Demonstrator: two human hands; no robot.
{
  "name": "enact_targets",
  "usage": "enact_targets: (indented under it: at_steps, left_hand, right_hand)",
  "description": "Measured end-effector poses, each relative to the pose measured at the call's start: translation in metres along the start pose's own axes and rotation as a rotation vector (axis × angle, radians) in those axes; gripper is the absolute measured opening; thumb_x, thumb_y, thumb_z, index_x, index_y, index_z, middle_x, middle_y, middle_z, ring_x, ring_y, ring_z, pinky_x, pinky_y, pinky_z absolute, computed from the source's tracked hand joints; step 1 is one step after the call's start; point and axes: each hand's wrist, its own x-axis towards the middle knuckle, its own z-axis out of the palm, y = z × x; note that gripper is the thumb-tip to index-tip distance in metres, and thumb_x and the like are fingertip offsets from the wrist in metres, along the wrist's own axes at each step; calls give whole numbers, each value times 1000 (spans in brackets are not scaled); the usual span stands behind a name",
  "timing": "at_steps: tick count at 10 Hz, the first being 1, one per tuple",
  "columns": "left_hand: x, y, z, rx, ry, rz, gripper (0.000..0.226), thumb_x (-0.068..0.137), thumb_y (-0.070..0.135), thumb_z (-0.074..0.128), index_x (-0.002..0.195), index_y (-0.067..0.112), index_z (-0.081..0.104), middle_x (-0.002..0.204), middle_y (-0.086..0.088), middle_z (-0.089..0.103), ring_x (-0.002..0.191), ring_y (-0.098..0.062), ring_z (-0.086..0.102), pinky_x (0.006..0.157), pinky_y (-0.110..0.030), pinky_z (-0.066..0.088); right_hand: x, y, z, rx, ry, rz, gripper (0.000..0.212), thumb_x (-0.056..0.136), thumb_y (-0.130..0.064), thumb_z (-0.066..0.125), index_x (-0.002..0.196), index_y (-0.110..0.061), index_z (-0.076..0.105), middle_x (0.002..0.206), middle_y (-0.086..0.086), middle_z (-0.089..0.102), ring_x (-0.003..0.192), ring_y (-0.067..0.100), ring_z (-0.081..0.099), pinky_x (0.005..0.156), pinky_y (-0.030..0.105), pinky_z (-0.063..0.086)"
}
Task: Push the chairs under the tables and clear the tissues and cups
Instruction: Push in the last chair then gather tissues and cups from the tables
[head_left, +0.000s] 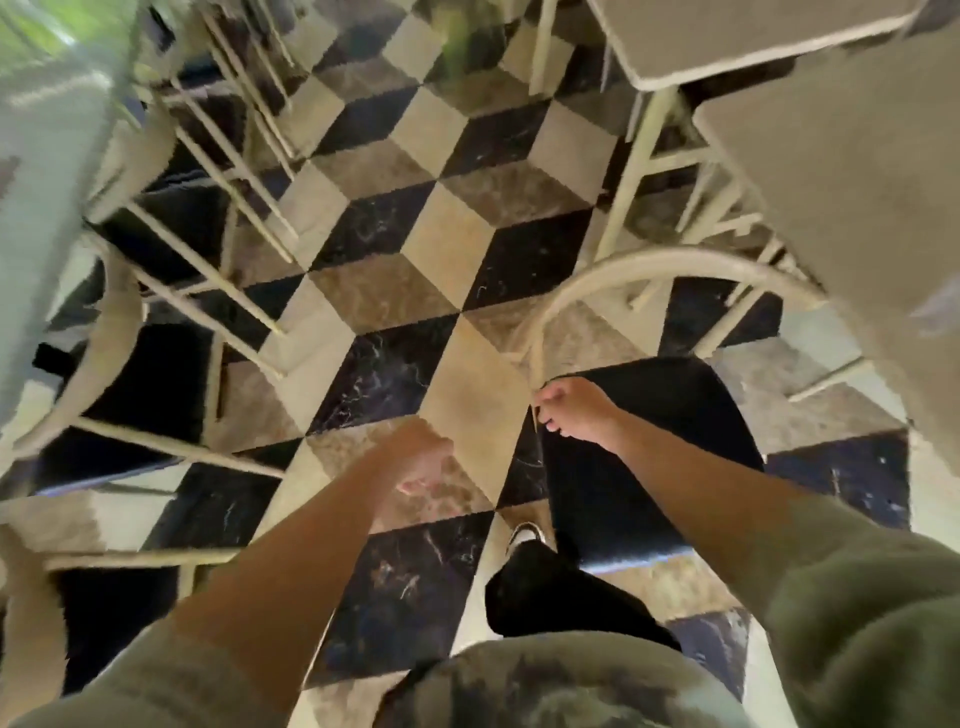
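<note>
A chair with a black seat and a curved cream metal backrest stands at the centre right, beside a grey table on the right. My right hand is closed around the left end of the backrest hoop, just above the seat. My left hand hangs over the floor left of the chair, fingers curled, with nothing in it. No tissues or cups are visible.
Another grey table is at the top right. Several cream-framed chairs with black seats crowd the left side beside a pale table edge. A checkered tile aisle runs up the middle. My foot is near the chair.
</note>
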Motion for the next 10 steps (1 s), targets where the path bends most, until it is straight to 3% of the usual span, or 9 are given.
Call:
enact_targets:
  at_steps: [2, 3, 4, 5, 6, 7, 8, 9, 10]
  left_hand:
    - [84, 166, -39, 160, 75, 252, 46, 101, 33, 52, 133, -1, 55, 132, -24, 61, 121, -41, 58, 102, -50, 47]
    - [125, 247, -29, 327, 38, 406, 56, 100, 47, 49, 140, 7, 51, 139, -16, 58, 119, -33, 59, 98, -46, 48]
    - [155, 322, -10, 501, -36, 616, 72, 88, 72, 45, 142, 25, 48, 120, 4, 63, 92, -9, 61, 76, -31, 50]
    - [193, 396, 33, 683, -210, 737, 80, 83, 75, 46, 144, 23, 44, 138, -7, 57, 122, -29, 57, 99, -43, 46]
    - [214, 439, 92, 864, -330, 915, 75, 89, 62, 55, 144, 13, 40, 136, -13, 57, 123, -35, 57, 85, -35, 41]
    - [219, 463, 130, 976, -396, 1031, 76, 91, 54, 58, 145, 5, 37, 139, -18, 56, 122, -38, 57, 91, -40, 49]
    - [226, 476, 154, 1015, -405, 1073, 63, 94, 48, 59, 137, 6, 44, 134, -16, 59, 113, -36, 62, 83, -39, 52]
    - [233, 490, 159, 1034, -453, 1089, 50, 94, 44, 63, 129, 11, 49, 111, -7, 59, 69, -16, 59, 52, -23, 40]
    - [239, 500, 153, 1066, -531, 1107, 39, 94, 34, 63, 126, 15, 52, 104, -3, 60, 58, -5, 51, 44, -19, 34]
  right_hand:
    - [59, -11, -115, 243, 278, 171, 41, 99, -25, 59, 136, -8, 57, 126, 18, 65, 111, 35, 65, 93, 43, 55]
    - [84, -9, -144, 311, 296, 192, 53, 98, -39, 63, 144, -14, 50, 139, 10, 58, 123, 31, 58, 102, 41, 51]
    - [119, -6, -153, 403, 310, 220, 63, 94, -40, 70, 146, -14, 49, 142, 11, 56, 131, 32, 52, 106, 38, 42]
    - [163, -8, -150, 525, 367, 297, 75, 96, -46, 65, 153, -9, 34, 137, 13, 58, 123, 33, 57, 87, 33, 41]
    - [201, -10, -141, 671, 501, 477, 106, 90, -53, 68, 157, -3, 3, 135, 14, 58, 115, 34, 60, 85, 37, 48]
    - [221, -13, -127, 811, 583, 574, 117, 86, -47, 72, 157, -17, -17, 123, 12, 65, 94, 28, 63, 80, 39, 50]
    - [222, -20, -102, 985, 596, 658, 116, 83, -46, 73, 157, -34, -15, 121, 6, 63, 88, 21, 65, 72, 32, 50]
    - [227, -35, -75, 1099, 635, 724, 96, 82, -35, 74, 154, -39, 10, 111, -1, 62, 85, 18, 65, 66, 32, 58]
    - [230, -43, -65, 1120, 689, 731, 86, 81, -26, 74, 147, -42, 22, 104, -2, 63, 85, 19, 65, 71, 38, 61]
